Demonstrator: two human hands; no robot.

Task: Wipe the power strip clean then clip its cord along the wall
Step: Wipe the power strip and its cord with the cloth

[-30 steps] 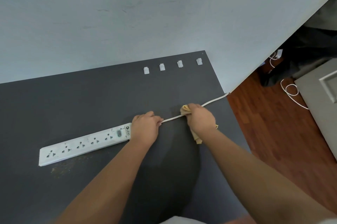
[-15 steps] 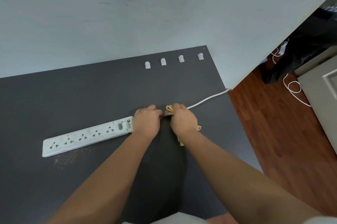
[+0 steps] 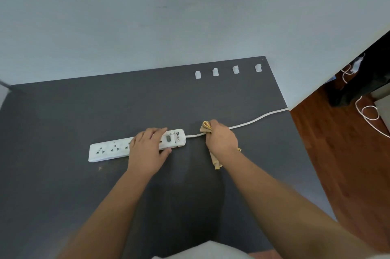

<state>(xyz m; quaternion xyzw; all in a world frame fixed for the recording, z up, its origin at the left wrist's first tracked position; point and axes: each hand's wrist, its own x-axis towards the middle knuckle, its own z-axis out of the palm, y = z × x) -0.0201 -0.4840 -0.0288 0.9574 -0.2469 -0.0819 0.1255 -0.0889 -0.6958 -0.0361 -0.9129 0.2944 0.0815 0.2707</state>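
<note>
A white power strip lies flat on the dark grey table. My left hand rests on top of its middle, thumb at the near edge and fingers over the far edge, holding it down. The white cord leaves the strip's right end and runs right, off the table edge. My right hand is closed on a tan cloth wrapped around the cord, a short way right of the strip. A tail of cloth hangs below my wrist. Several white cord clips sit in a row near the wall.
A pale wall stands behind the table. The table's right edge drops to a wooden floor. A loose white cable and dark objects lie on that floor at the far right.
My left hand has slid from the cord's base onto the middle of the strip. My right hand with the cloth has come back toward the strip and now sits slightly apart from it.
</note>
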